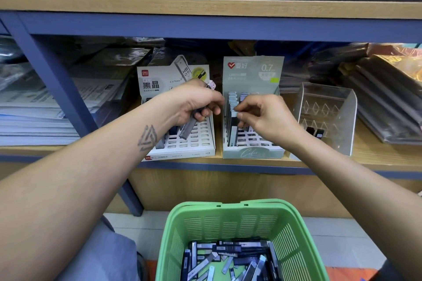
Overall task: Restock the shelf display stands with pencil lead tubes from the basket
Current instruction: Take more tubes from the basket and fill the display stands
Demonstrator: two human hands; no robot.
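My left hand (pixel 196 102) grips a few grey pencil lead tubes (pixel 189 128) over the white display stand (pixel 182 143), whose slots are mostly unfilled. My right hand (pixel 262 116) pinches the top of a tube (pixel 234 121) standing in the pale green display stand (pixel 251 153), which has a filled column on its left. A green basket (pixel 239 219) sits below me with several loose lead tubes (pixel 228 258) in its bottom.
A clear acrylic stand (pixel 328 116) with two dark tubes is at the right on the wooden shelf (pixel 376 155). Stacks of paper (pixel 34 121) lie left, dark folders (pixel 388 98) right. A blue shelf post (pixel 57 84) stands at the left.
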